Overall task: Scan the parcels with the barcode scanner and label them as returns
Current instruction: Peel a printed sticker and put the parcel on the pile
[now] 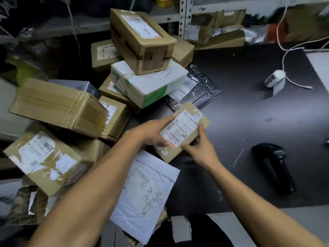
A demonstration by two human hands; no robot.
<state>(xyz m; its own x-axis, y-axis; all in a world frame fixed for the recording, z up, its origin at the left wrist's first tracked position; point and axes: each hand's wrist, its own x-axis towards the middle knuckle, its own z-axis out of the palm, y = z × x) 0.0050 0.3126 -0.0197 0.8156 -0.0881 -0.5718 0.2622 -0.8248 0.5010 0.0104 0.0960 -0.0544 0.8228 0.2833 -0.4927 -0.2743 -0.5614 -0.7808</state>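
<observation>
Holding a small brown parcel (pixel 185 129) with both my hands, left hand (pixel 153 131) gripping its left edge, right hand (pixel 201 148) pinching its near corner, black scanner (pixel 274 164) lying well apart on the dark table (pixel 249 107)

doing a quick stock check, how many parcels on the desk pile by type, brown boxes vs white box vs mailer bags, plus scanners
Counting only what shows clearly; the shelf behind is too blurred.
Brown cardboard boxes: 8, including the small brown box held by the left hand and right hand
White and green box: 1
White padded mailer: 1
Black bubble mailer: 1
Barcode scanner: 1
Total: 12
</observation>
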